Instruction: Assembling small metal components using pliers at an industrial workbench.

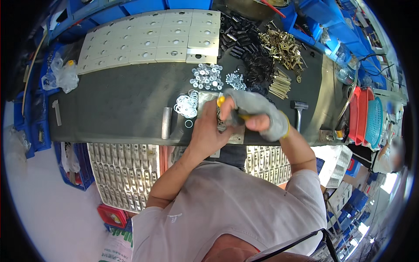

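Observation:
My bare left hand (pixel 208 131) rests at the bench's near edge, fingers curled against a small metal part that I cannot make out. Below it lies a flat metal plate (pixel 238 136), mostly hidden by both hands. My right hand (pixel 262 114), in a grey glove with bare fingertips, is closed round a yellow-and-black-handled tool (pixel 221 101) just above the plate. Motion blur hides the tool's kind. Left of my hands are a pile of white rings (pixel 186 105), a single ring (pixel 188 124) and an upright metal cylinder (pixel 166 123).
Pale metal plates (pixel 150 39) lie in rows at the back left. Grey washers (pixel 207 77), small nuts (pixel 236 80), black parts (pixel 257 65) and brass-coloured pieces (pixel 283 48) are heaped behind my hands. A hammer (pixel 299 113) lies right. Red baskets (pixel 360 115) stand at the right end.

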Motion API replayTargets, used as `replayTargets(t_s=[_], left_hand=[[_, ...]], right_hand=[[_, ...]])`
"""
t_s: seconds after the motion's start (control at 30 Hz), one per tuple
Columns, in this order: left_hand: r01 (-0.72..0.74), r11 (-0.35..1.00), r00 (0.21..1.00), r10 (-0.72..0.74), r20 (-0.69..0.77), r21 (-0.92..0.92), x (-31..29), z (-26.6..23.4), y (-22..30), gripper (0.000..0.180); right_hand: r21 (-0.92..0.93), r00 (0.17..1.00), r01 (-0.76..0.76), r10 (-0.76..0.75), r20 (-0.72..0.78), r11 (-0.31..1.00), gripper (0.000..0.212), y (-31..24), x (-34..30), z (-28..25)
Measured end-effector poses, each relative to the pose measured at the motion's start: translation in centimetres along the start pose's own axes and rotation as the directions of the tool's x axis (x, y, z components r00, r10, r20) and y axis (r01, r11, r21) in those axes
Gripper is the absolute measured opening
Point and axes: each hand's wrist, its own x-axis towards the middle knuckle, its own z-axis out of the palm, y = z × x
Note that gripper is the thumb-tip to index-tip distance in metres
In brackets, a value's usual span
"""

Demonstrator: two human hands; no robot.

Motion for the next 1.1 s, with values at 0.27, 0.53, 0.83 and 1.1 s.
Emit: replayTargets(t_s=[0.27, 0.53, 0.83, 1.1], left_hand=[[-0.075, 0.979, 0.991, 0.094, -0.098, 0.190, -0.4, 0.8, -0.1, 0.065], [0.067, 0.989, 0.994, -0.054, -0.100, 0.129, -0.3, 1.1, 2.2, 0.081], [-0.243, 0.928, 0.958, 0.275, -0.082, 0.281, -5.2, -0.3, 4.4, 0.052], [-0.633, 0.367, 0.770, 0.392, 0.504, 0.682, -3.6, 6.6, 3.3, 0.043]], right_hand=[[0.133, 0.962, 0.081, -0.043, -0.270, 0.988, 0.062, 0.5, -1.3, 2.8], [0.199, 0.723, 0.395, -0.170, -0.670, 0.897, 0.057, -0.3, -5.3, 5.7], [0.128, 0.507, 0.299, -0.044, -0.861, 0.946, 0.032, 5.6, -9.3, 3.9], [-0.626, 0.364, -0.003, -0.582, -0.727, 0.780, 0.033, 7.3, -6.8, 2.3]])
